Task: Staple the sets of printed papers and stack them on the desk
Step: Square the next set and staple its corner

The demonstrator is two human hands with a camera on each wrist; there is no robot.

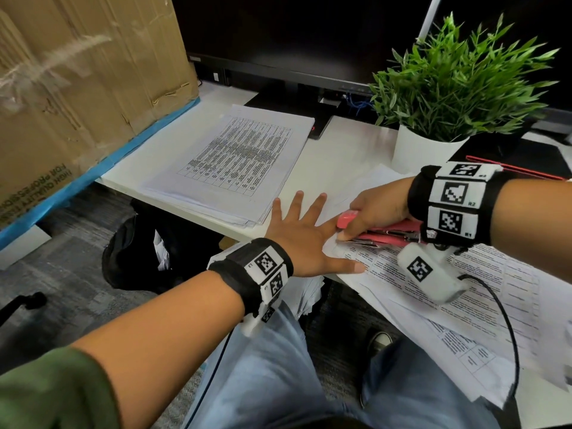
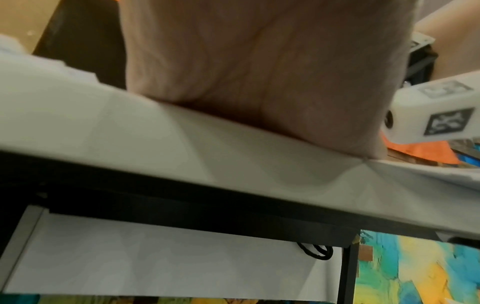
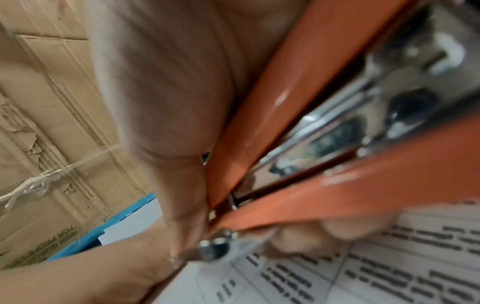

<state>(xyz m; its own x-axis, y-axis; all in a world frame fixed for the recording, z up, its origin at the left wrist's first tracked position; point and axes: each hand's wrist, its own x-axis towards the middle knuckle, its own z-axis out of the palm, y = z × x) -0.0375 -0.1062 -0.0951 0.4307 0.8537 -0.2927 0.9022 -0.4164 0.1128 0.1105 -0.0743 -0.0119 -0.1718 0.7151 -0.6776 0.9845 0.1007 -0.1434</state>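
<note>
My right hand (image 1: pixel 368 212) grips a red stapler (image 1: pixel 387 235) whose nose sits over the top-left corner of a printed paper set (image 1: pixel 448 280) at the desk's front edge. In the right wrist view the stapler (image 3: pixel 324 144) is partly agape, its metal magazine showing, above the printed sheet (image 3: pixel 337 273). My left hand (image 1: pixel 305 230) lies flat with fingers spread, pressing on the desk and the corner of that set; its thumb rests on the print. In the left wrist view the palm (image 2: pixel 259 72) rests on the desk edge (image 2: pixel 182 148). A stack of printed papers (image 1: pixel 235 162) lies further back on the left.
A potted green plant (image 1: pixel 433 97) in a white pot stands behind my right hand. A dark monitor (image 1: pixel 294 35) sits at the back. A large cardboard box (image 1: pixel 77 88) fills the left. More loose sheets (image 1: pixel 464 351) overhang the desk above my knees.
</note>
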